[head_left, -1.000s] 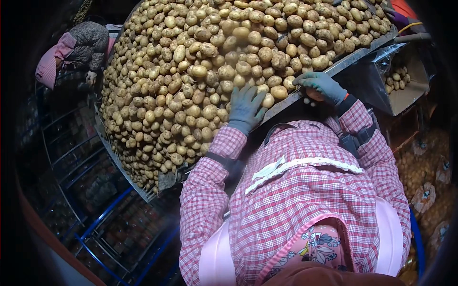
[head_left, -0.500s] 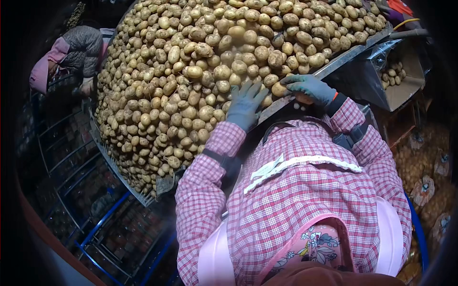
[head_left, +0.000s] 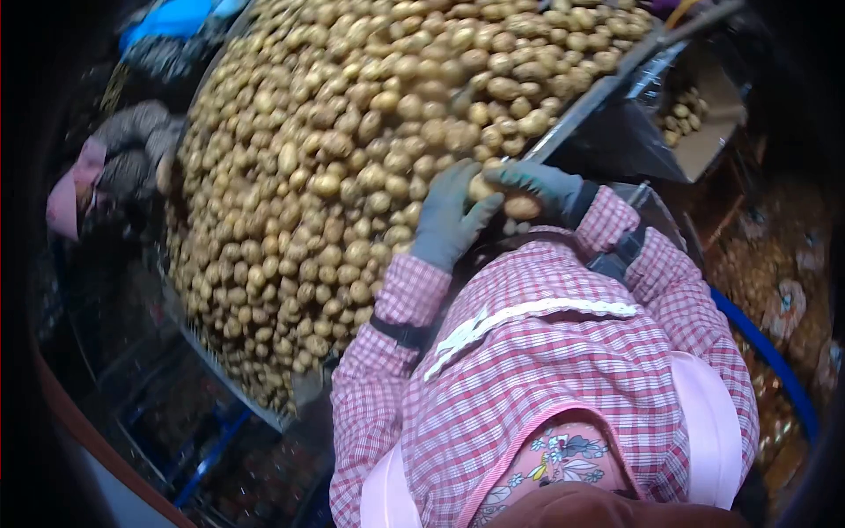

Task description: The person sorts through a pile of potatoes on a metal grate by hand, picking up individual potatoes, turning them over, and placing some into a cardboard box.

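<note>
Both my hands wear grey-blue gloves and meet at the near edge of a large heap of potatoes (head_left: 326, 185). A pale potato (head_left: 483, 187) lies between them, with the fingers and thumb of my left hand (head_left: 447, 216) curved around its near side. My right hand (head_left: 546, 187) has its fingertips on the other side of the same potato. Beneath the right palm shows a second, browner potato (head_left: 522, 208); whether that hand grips it too is partly hidden. Motion blurs the view somewhat.
A metal rim (head_left: 585, 110) borders the heap at the right. Beyond it stands an open cardboard box (head_left: 709, 145) holding some potatoes. Another person's grey sleeve (head_left: 132, 132) is at the heap's far left. A blue tube (head_left: 766, 343) curves at my right.
My left hand has gone from lying spread on the heap to curving around the potato at my right fingertips. The camera view has shifted and blurred.
</note>
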### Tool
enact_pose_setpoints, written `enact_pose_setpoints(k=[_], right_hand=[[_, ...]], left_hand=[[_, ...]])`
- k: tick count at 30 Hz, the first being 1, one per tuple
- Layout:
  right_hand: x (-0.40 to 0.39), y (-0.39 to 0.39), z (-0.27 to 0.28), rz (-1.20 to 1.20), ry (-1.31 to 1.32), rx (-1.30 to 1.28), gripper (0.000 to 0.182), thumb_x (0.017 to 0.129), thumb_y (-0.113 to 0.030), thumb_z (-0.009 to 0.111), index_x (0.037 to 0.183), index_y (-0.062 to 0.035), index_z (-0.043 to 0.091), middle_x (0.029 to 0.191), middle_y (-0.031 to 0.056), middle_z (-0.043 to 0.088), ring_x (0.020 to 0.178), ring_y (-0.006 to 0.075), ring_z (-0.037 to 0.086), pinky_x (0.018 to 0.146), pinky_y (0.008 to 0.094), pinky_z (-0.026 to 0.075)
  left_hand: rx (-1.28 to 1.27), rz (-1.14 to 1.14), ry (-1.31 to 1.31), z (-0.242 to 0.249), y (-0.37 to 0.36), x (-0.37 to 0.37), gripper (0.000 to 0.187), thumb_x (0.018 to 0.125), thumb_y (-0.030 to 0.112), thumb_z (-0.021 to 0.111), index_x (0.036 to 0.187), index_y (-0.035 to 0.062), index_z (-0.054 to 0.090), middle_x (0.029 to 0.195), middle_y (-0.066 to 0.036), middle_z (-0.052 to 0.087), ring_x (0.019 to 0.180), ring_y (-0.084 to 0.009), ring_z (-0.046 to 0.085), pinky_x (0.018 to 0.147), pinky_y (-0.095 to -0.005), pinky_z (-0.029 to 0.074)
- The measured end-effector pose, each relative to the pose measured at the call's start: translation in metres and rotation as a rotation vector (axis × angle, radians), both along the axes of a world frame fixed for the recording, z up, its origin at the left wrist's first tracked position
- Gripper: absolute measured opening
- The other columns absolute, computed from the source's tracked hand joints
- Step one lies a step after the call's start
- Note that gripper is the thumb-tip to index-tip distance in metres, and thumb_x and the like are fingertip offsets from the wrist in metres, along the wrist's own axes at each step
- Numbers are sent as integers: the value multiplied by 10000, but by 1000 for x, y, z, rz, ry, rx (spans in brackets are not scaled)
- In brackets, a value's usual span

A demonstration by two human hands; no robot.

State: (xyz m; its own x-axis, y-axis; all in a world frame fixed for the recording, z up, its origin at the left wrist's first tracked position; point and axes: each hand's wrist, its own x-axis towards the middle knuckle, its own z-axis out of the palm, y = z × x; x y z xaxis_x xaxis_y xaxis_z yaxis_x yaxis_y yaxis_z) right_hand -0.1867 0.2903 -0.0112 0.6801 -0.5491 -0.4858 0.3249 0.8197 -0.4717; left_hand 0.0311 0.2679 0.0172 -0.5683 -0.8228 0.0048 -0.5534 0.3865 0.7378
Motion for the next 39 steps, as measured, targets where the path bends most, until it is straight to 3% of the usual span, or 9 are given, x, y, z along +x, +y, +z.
enact_pose_setpoints(k=[8,9,11,16,19,21,27,30,39], right_hand=[[-116,47,12,-572,287,-68,522,1092,-438,455,1361,-1,548,1075,172,715,698,229,736,506,285,601],[-140,53,17,-624,337,-118,352,1026,-151,550,1356,-30,550,1087,172,694,676,197,705,508,253,585],[-189,71,-2,-866,155,-40,537,1065,-412,441,1405,-3,520,1172,185,691,739,230,716,522,298,595],[-277,87,-22,-1016,585,-193,515,1078,-436,449,1389,-40,556,1154,160,723,776,247,736,588,333,614],[-321,71,-34,-1344,595,-28,449,1025,-336,628,1359,-39,586,1231,140,695,991,266,734,783,373,648],[-357,66,-33,-1422,991,-103,415,1069,-205,530,1465,-81,527,1393,98,611,1228,214,615,1024,331,519],[-295,28,13,-926,946,-416,357,1064,-239,543,1346,-36,626,1264,61,697,885,147,709,736,245,578],[-173,-8,31,-700,793,-234,316,1019,-211,622,1299,-71,669,1156,10,700,710,66,631,588,206,508],[-29,-29,-42,-148,478,-328,319,1036,-274,587,1210,-21,675,1053,52,732,745,96,659,614,251,559]], left_hand=[[227,84,58,6,-21,20,380,993,268,651,1287,28,669,1304,-205,653,1219,-344,626,1054,-403,486],[216,123,46,-3,-24,34,345,993,231,650,1270,28,679,1274,-189,670,1193,-319,642,1034,-391,498],[159,177,-32,-13,-31,60,274,985,191,664,1206,37,716,1202,-145,708,1137,-270,669,995,-371,516],[264,326,-127,3,-32,77,245,980,220,662,1126,41,743,1192,-146,712,1132,-272,672,977,-363,522],[284,205,-144,1,-23,51,266,957,185,675,1180,47,721,1181,-131,719,1096,-243,684,964,-346,530],[198,58,-209,-6,-14,30,333,932,181,679,1243,61,693,1222,-125,703,1100,-248,684,969,-349,532],[90,-223,-468,-26,-7,-14,613,822,266,706,1418,212,573,1489,-86,530,1216,-314,628,990,-416,533],[128,-217,-442,-24,-17,-9,547,815,286,712,1345,196,615,1371,-81,589,1172,-310,642,953,-420,542],[175,126,-167,-5,3,17,505,745,270,786,1207,99,680,1126,-115,661,1046,-288,675,883,-381,551]])
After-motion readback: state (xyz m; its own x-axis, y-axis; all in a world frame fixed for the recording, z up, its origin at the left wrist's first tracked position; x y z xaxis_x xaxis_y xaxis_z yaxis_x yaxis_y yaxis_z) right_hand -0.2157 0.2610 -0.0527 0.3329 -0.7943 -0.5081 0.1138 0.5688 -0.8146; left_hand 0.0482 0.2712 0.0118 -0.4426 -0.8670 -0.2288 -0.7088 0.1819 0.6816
